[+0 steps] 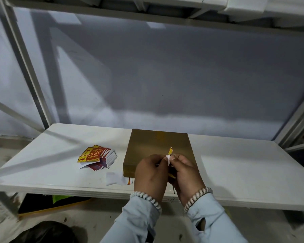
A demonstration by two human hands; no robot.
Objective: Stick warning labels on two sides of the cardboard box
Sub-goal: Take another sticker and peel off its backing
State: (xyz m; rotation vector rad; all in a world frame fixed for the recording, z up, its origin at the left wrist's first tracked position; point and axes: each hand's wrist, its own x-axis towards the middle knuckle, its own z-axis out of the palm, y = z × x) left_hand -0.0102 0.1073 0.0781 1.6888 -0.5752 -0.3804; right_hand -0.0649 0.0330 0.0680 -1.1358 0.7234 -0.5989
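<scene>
Label stack (98,156) and paper scraps (114,178) crowd the cardboard box's (158,148) left.

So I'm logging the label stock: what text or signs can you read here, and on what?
"KEEP DRY", with an umbrella sign: top label of the label pile.
Chinese characters under it: too small to be sure of.
Label pinched by left hand and right hand: seen edge-on, unreadable.
Box: no text visible.

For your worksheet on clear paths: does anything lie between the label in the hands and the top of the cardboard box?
Nothing visible does: both hands pinch the label directly above the cardboard box, whose top is bare.
</scene>
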